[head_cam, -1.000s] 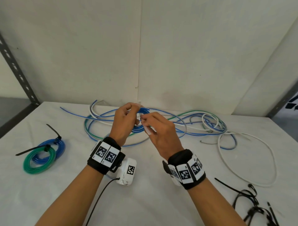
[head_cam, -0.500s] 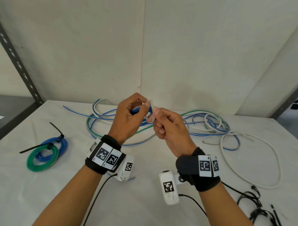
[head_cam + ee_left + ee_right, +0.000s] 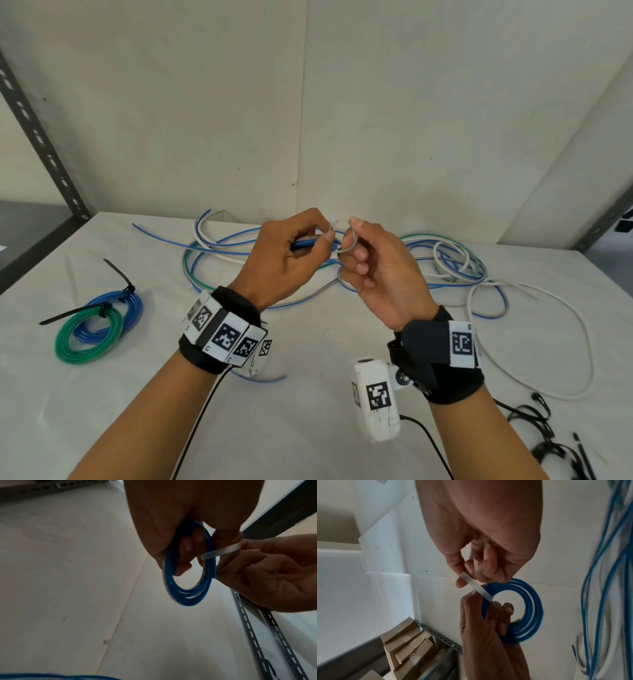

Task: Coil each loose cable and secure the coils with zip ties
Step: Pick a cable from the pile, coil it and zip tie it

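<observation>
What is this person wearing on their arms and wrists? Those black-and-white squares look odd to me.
Both forearms are bare, without sleeves. Each wrist carries a black fabric band with white tiles printed with black square-pattern markers. A small white camera box, also bearing a marker, hangs below the right wrist; thin black cables trail from both units.

Head view bright, even, soft diffuse light on my end; faint shadows on table (image 3: pixel 308 394) under wrists. Wide-angle bend at edges, shelf post (image 3: pixel 41 137) leans. Wrist views dimmer, hands backlit vs pale wall; motion blur on loose cables (image 3: pixel 599 574), bottom edge of left wrist view out of focus.
</observation>
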